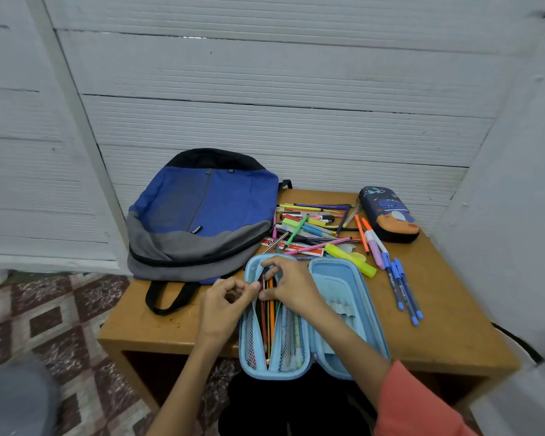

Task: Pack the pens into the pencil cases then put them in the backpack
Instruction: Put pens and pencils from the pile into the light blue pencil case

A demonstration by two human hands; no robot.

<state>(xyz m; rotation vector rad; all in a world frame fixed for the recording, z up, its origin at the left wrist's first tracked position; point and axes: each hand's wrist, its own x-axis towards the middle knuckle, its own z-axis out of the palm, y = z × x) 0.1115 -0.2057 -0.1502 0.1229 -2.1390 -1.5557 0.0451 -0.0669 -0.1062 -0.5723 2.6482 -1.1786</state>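
So both hands are at the far end of the open light-blue pencil case (337, 289), which sits right under them at the near edge of the table (447, 325). The right hand (291, 286) has its fingers curled over the top ends of the pencils (269, 313) in the middle slot and is pinching them. The left hand (225, 298) is curled up tight at the edge of the mesh pocket, but honestly I can't tell if it's gripping the mesh or just resting there.

If it were me, I'd hold that mesh flap open with the left and slide the pencils down flat so the tips don't snag. Bunch them together first, or the case probably won't zip.

Plenty left to pack: a messy pile of loose pens (312, 228) just beyond the hands, and some blue pens (405, 291) off to the right of the right hand. A dark pencil case (389, 214) is further out on the right. The backpack (202, 209) lies flat beyond the left hand.

The table is a low brown wooden one, set against a white ribbed wall (265, 105), and there's a patterned tile floor (60, 309) to the left.
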